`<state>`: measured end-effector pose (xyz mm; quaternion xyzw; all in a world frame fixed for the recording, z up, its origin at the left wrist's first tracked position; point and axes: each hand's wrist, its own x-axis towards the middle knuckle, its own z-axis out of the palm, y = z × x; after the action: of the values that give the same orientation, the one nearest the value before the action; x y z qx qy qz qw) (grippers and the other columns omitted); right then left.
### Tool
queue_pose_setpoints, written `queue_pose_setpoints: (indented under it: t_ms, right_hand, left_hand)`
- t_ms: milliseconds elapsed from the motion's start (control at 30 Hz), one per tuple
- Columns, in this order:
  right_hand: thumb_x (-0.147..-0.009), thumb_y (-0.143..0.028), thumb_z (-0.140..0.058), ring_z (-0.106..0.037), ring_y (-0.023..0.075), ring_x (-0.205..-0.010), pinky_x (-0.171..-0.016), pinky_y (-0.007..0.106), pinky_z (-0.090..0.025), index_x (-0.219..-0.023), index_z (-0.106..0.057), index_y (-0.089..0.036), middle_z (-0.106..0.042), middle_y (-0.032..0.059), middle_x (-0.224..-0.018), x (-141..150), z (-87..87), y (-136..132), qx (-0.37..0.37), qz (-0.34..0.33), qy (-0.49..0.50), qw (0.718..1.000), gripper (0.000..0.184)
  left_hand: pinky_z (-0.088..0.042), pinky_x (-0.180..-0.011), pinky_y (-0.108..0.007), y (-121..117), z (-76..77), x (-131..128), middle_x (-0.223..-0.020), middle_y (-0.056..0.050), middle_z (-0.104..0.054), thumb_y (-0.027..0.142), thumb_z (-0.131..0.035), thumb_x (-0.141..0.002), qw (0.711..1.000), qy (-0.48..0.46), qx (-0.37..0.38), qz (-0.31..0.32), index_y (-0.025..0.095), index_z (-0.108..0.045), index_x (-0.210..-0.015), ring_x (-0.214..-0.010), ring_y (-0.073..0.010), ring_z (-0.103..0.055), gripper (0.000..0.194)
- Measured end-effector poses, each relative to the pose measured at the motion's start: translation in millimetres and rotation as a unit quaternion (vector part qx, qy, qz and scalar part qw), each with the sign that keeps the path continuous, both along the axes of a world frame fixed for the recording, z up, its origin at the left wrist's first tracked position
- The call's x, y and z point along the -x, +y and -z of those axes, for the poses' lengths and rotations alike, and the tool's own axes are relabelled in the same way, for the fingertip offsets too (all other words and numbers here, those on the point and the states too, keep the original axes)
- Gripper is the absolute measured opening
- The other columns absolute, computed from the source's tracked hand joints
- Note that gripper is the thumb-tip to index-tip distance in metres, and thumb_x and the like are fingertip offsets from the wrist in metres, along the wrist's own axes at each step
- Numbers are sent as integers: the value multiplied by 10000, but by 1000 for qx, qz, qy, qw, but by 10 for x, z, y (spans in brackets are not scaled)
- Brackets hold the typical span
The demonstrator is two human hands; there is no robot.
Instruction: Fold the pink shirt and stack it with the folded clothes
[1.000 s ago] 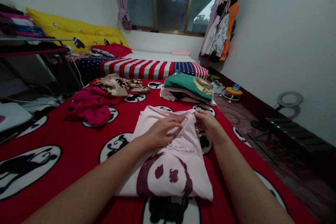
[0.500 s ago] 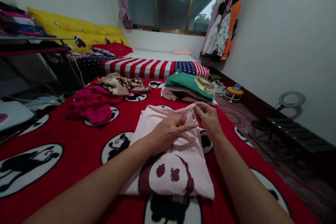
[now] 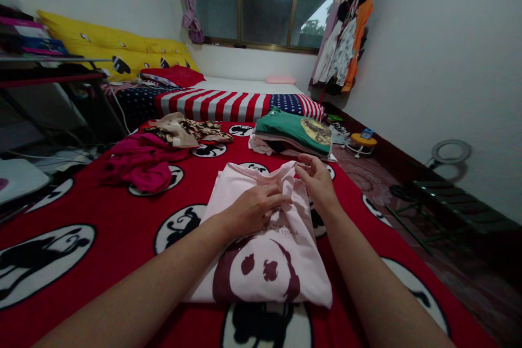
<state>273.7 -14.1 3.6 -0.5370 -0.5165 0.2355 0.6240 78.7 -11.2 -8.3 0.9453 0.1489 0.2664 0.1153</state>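
Observation:
A pale pink T-shirt (image 3: 261,277) with a dark red panda face lies folded on the red blanket (image 3: 101,217) in front of me. My left hand (image 3: 255,206) rests on its upper middle, fingers curled into the cloth near the collar. At the shirt's far right corner my right hand (image 3: 318,179) pinches a raised fold of the fabric. The two hands are close together, with a bunched ridge of cloth between them.
A stack of folded clothes topped by a green shirt (image 3: 297,133) lies beyond the hands. A crumpled magenta garment (image 3: 141,163) and a beige patterned one (image 3: 183,130) lie at the left. A flag-patterned cover (image 3: 228,104) spreads behind. A black bench (image 3: 460,206) stands on the floor at right.
My right hand has drawn the shirt's far corner inward and lifted it a little. My left hand has slid slightly back toward me on the cloth.

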Motion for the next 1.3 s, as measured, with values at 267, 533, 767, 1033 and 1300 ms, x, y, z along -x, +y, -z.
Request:
queue_pose_setpoints:
  t_ms: [267, 533, 767, 1033, 1300]
  right_hand:
    - [-808, -462, -552, -639, 213, -731, -647, 313, -463, -844, -641, -164, -690, 94, -821, -152, -113, -68, 137, 142, -260, 945, 313]
    - [-726, -325, -688, -621, 203, -784, -596, 266, -371, -902, -635, -205, -677, 43, -864, 2, -94, -144, 227, 110, -412, 876, 220]
    - [-768, -142, -599, -587, 215, -899, -661, 284, -383, -917, -637, -200, -632, 68, -979, 57, 77, -107, 126, 97, -470, 868, 164]
    - [-800, -137, -536, -578, 188, -779, -667, 287, -382, -915, -603, -193, -654, 44, -886, 114, 132, -94, 48, 108, -435, 893, 144]
    - [-720, -10, -516, -569, 225, -998, -847, 339, -422, -679, -672, -200, -643, 66, -1083, 55, 144, -80, -2, 62, -455, 888, 250]
  left_hand:
    - [-356, -1088, -399, 3, 46, 10, -1431, -138, -446, 2, -461, -744, 999, 25, -31, 5, 160, -390, -1405, -1332, -237, -399, 683]
    - [-433, -997, -417, 23, -6, 55, -1228, -121, -605, 337, -527, -883, 987, 61, -34, -144, 184, -601, -1190, -1136, -266, -559, 350]
    - [-332, -1085, -450, 26, -9, 72, -1415, -155, -457, 525, -466, -891, 956, 134, -22, -260, 172, -495, -1343, -1313, -308, -411, 574]
    - [-254, -1124, -485, 47, 3, 71, -1540, -129, -282, 567, -520, -840, 949, 142, 17, -281, 239, -505, -1357, -1422, -340, -220, 612]
    - [-259, -1119, -488, 57, 19, 62, -1528, -147, -302, 581, -513, -834, 945, 152, 32, -288, 236, -514, -1352, -1412, -347, -247, 622]
